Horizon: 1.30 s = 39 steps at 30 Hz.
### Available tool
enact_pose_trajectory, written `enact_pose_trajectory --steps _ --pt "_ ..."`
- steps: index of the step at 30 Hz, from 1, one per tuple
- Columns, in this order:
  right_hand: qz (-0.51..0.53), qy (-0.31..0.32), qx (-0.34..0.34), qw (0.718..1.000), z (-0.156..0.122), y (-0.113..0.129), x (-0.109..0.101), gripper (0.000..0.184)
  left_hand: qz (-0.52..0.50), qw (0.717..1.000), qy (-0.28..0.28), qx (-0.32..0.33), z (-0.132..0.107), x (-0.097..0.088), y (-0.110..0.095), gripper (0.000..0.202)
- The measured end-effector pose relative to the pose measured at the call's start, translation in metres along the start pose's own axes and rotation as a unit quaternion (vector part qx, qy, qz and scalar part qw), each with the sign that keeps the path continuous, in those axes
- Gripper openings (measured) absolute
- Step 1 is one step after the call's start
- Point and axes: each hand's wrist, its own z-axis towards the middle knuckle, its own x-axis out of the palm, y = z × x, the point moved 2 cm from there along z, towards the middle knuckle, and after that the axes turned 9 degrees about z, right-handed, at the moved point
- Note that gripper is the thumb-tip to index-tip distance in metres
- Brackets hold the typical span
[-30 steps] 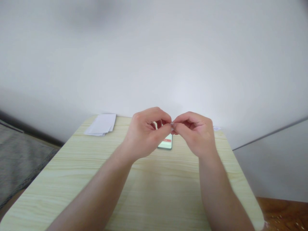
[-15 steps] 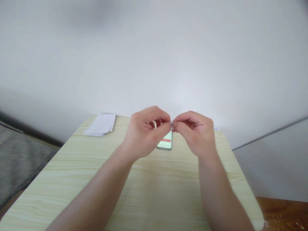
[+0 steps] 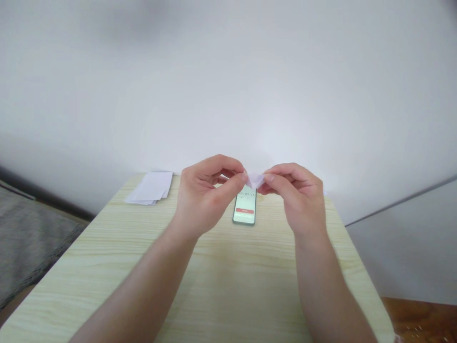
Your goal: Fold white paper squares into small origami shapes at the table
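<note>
A small folded piece of white paper is stretched between my two hands, above the table. My left hand pinches its left end between thumb and forefinger. At the other end, my right hand grips the paper in the same kind of pinch. The paper narrows to a point at its lower middle. Beneath and behind it, a phone lies face up with a lit timer screen and a red button; its upper part is hidden by the paper and fingers.
Several white paper sheets lie in a loose stack at the table's far left. The pale wood-grain table meets a white wall at the back. A scrap of white shows partly behind my right hand.
My hands have moved apart, the left one to the left and the right one slightly right. More of the paper between them now shows, and more of the phone screen is visible.
</note>
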Motion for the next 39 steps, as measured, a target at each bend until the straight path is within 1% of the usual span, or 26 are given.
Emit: enact_pose_trajectory --steps 3,6,7,10,11,12,14,18,24,29,34,39 --pt "0.022 -0.01 -0.001 1.0 0.0 -0.005 -0.003 0.008 -0.004 1.0 -0.018 0.006 0.0 0.0 0.0 0.005" --pt "0.016 0.004 0.003 1.0 -0.001 -0.005 -0.003 0.008 -0.009 1.0 -0.018 0.012 -0.001 0.001 0.002 0.004" --pt "0.007 0.013 -0.002 1.0 -0.002 -0.004 -0.002 0.011 -0.009 1.0 -0.017 0.014 -0.001 0.001 0.003 0.004" --pt "-0.039 0.048 -0.023 0.998 -0.005 0.001 0.001 0.028 0.004 1.0 -0.017 0.022 -0.002 0.002 0.005 0.005" --pt "-0.059 0.061 -0.029 0.996 -0.006 0.002 0.002 0.031 0.009 1.0 -0.016 0.022 -0.002 0.002 0.006 0.005" --pt "-0.077 0.074 -0.034 0.994 -0.006 0.003 0.004 0.03 0.013 1.0 -0.015 0.022 -0.002 0.002 0.007 0.005" --pt "-0.099 0.096 -0.04 0.99 -0.007 0.002 0.005 0.023 0.016 1.0 -0.01 0.022 -0.002 0.002 0.007 0.005" --pt "-0.11 0.109 -0.032 0.987 -0.005 -0.001 0.004 0.011 0.02 1.0 -0.006 0.021 -0.002 0.001 0.007 0.005" --pt "-0.113 0.115 -0.025 0.987 -0.005 -0.001 0.003 0.008 0.018 1.0 0.004 0.017 0.0 0.001 0.009 0.004" --pt "-0.098 0.107 -0.04 0.989 -0.006 -0.001 0.003 0.012 -0.014 1.0 0.014 0.017 0.0 0.001 0.01 0.004" --pt "-0.098 0.096 -0.034 0.99 -0.006 -0.002 0.001 0.009 -0.033 0.999 0.01 0.019 -0.001 0.003 0.01 0.003" --pt "-0.074 0.086 -0.04 0.993 -0.006 -0.004 0.001 0.006 -0.054 0.998 0.007 0.024 -0.002 0.004 0.012 0.004"
